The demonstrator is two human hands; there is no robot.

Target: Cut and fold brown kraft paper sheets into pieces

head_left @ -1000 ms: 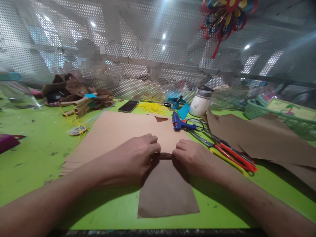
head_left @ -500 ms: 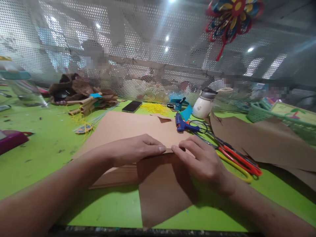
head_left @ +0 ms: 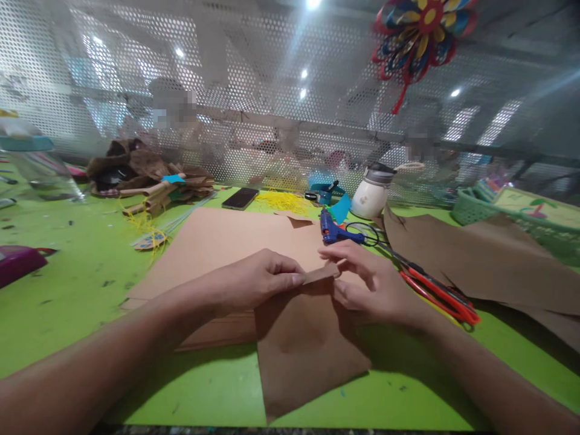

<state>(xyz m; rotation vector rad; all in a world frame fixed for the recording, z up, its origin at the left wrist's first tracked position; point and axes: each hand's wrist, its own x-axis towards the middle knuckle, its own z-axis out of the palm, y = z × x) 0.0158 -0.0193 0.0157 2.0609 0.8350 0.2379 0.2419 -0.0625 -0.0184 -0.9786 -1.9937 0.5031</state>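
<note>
Brown four-sided paper sheet [head_left: 308,350]: six o'clock, on green bench [head_left: 203,386]; narrow folded strip [head_left: 319,274] at twelve-o'clock edge.
Strip care: best pressed evenly, edges parallel.
Left hand [head_left: 265,278]: grip closed, pinching strip's nine-o'clock side.
Right hand [head_left: 371,284]: fingers loosely curled at three-o'clock end; hold cannot be told.
Flat tan paper stack [head_left: 226,238]: sheet's eleven o'clock.

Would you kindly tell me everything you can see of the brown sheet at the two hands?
The brown sheet looks like plain, faintly creased paper, with a narrow folded strip at its far edge. The left hand pinches the strip's left end; the right hand has fingers at the other end, their grip unclear. Its near edge slants above the green table.
</note>
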